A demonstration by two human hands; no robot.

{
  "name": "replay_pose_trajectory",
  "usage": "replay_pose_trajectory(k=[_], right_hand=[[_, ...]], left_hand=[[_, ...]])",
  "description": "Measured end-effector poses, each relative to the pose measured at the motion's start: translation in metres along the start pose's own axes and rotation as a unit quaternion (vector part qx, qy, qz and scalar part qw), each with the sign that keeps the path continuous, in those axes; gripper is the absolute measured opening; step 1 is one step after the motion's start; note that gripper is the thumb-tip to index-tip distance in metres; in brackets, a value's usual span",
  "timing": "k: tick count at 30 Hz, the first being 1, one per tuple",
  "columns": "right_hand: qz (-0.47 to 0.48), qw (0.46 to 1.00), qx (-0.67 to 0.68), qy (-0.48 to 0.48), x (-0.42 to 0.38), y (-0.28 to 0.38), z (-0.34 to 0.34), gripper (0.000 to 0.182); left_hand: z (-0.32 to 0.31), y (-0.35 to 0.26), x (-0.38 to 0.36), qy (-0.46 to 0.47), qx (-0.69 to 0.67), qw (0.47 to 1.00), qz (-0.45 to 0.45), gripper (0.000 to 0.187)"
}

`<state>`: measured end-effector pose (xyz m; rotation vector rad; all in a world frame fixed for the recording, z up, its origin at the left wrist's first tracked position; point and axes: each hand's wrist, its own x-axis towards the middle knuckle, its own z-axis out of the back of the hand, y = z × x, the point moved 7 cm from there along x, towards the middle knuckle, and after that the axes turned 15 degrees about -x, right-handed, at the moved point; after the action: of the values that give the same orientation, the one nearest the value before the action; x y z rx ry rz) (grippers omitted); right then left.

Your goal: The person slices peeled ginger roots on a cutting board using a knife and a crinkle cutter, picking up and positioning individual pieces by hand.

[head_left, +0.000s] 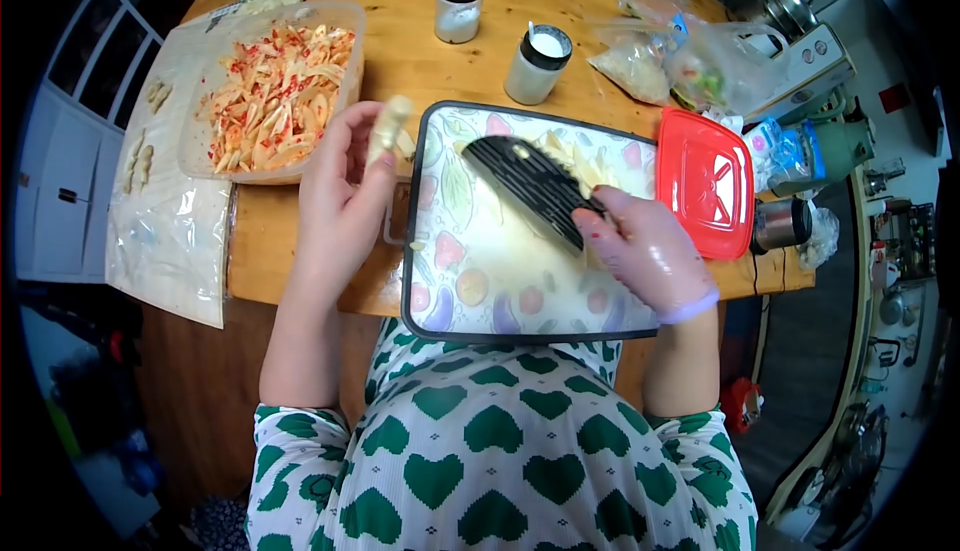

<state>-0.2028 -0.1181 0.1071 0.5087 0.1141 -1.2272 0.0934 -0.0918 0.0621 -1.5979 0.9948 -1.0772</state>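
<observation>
Pinched between thumb and fingers of the left hand point(340, 196), a pale, knobbly piece of root point(388, 129) is held upright at centre-left of the frame, its lower end hidden behind the fingers. Fingers of the gloved right hand point(650, 251) are closed around the handle of a black ridged blade point(525, 186), which slants from the glove up toward the middle of the frame; the handle itself is covered by the glove. The blade is laid over a patterned cutting board point(470, 301), and the root is held just beyond the board's left edge, apart from the blade. Pale cut strips point(585, 161) on the board are partly concealed behind the blade and hard to make out. A clear container point(270, 101) of strips flecked with red is seen at upper left, next to a plastic sheet point(170, 231). A red lid point(705, 181) is set at the board's right edge. Two jars point(538, 63) are seen above; no writing can be read.
</observation>
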Motion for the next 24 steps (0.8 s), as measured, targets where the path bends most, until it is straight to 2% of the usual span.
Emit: replay_pose_trajectory(k=[1,3,4,5,6,7,9,10,13,16,18,19,21,22,23,24], right_hand=[[-0.007,0.999,0.032,-0.009,-0.004,-0.007,0.001,0.031],[-0.017,0.995,0.094,-0.030,-0.011,-0.014,0.004,0.032],[-0.058,0.987,0.151,0.002,-0.016,-0.012,0.004,0.032],[-0.029,0.991,0.127,-0.006,-0.016,-0.013,0.004,0.031],[-0.001,0.995,0.103,-0.014,-0.016,-0.017,0.004,0.030],[0.028,0.996,0.078,-0.022,-0.016,-0.018,0.005,0.029],[-0.065,0.990,0.127,0.000,-0.023,-0.028,0.008,0.028],[-0.111,0.982,0.151,0.011,-0.028,-0.034,0.008,0.028],[-0.002,0.999,0.043,0.000,-0.034,-0.047,0.018,0.026],[0.037,0.997,-0.024,0.064,-0.039,-0.056,0.012,0.030],[0.044,0.989,-0.054,0.127,-0.038,-0.056,0.003,0.033],[0.050,0.992,-0.060,0.102,-0.036,-0.060,0.001,0.033],[0.063,0.994,-0.069,0.051,-0.031,-0.068,-0.007,0.034],[0.023,0.995,-0.071,0.067,-0.026,-0.069,-0.006,0.036],[0.024,0.996,-0.085,0.033,-0.021,-0.070,-0.002,0.036],[0.025,0.995,-0.098,-0.001,-0.017,-0.074,0.000,0.036]], left_hand=[[0.002,-0.001,-0.003,-0.019,-0.009,1.000,0.011,0.039],[0.005,-0.001,-0.007,0.038,0.109,0.993,0.028,0.043],[0.002,-0.005,-0.013,0.068,0.171,0.983,0.021,0.045],[-0.001,-0.006,-0.017,0.099,0.233,0.967,0.014,0.048],[-0.007,-0.012,-0.019,0.147,0.251,0.955,-0.056,0.055],[-0.008,-0.003,-0.020,0.188,0.256,0.948,0.021,0.056],[-0.008,0.011,-0.029,0.262,0.260,0.912,0.177,0.058],[-0.009,0.015,-0.031,0.265,0.264,0.919,0.123,0.056],[-0.016,0.017,-0.029,0.273,0.281,0.916,0.081,0.050],[-0.023,0.021,-0.018,0.281,0.298,0.911,0.051,0.042],[-0.028,0.024,-0.004,0.224,0.291,0.930,0.010,0.037],[-0.032,0.022,0.002,0.196,0.286,0.938,-0.010,0.034],[-0.041,0.022,0.012,0.165,0.245,0.955,0.003,0.028],[-0.044,0.025,0.016,0.152,0.238,0.959,0.005,0.028],[-0.047,0.027,0.022,0.140,0.231,0.963,0.005,0.028],[-0.050,0.032,0.026,0.141,0.230,0.962,0.041,0.027]])
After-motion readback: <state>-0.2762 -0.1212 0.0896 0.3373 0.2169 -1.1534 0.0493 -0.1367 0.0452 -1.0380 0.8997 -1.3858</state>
